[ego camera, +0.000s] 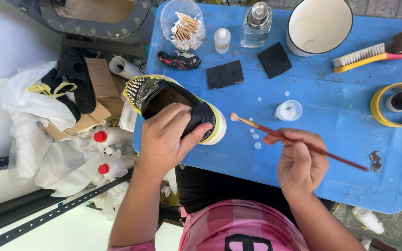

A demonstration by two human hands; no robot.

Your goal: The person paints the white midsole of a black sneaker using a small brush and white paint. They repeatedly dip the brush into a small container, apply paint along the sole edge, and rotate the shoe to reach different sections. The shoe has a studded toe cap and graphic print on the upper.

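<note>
Bottles with red caps (100, 136) lie among white plastic bags (29, 139) on the floor, left of and below the left hand's grip. The left hand (164, 139) is clamped around a black shoe (173, 100) with a yellow and white sole, thumb on the heel side and fingers tucked into the opening, holding it over the near-left edge of the blue table (331, 139). Just right of that grip, the pale tip of a thin red-handled paintbrush (298, 142) hovers beside the heel; the right hand (301, 165) pinches the handle between fingertips. By my judgement the sole work is partly done: white drops dot the table near a small white cap (288, 110), above the brush grip, yet the brush is not touching the shoe. Beyond the shoe stand a tub of cotton swabs (184, 21), a small white dropper bottle (222, 40) and a clear glass bottle (256, 25). Far right sits a roll of yellow tape (381, 108).
</note>
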